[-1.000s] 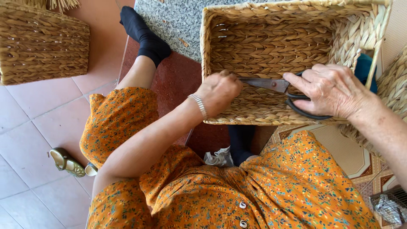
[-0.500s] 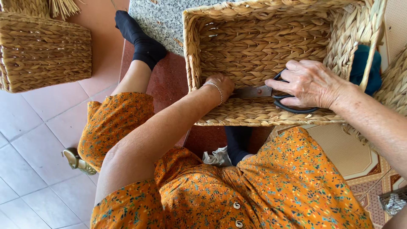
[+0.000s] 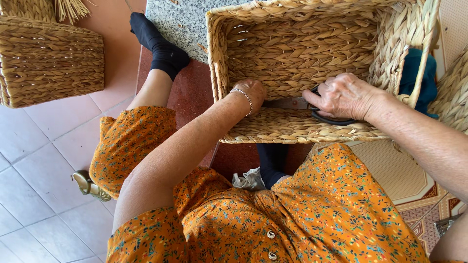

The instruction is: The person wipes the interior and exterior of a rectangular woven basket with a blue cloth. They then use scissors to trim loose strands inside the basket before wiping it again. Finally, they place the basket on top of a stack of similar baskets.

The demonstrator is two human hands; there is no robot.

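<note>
Where tiles (image 3: 44, 146) meet granite (image 3: 183, 24)

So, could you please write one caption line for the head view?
Left hand steadies a woven basket while the right hand works black-handled scissors inside it.

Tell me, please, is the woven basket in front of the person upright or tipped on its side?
Tipped on its side: the basket shows its open mouth and inner bottom to the camera.
</note>
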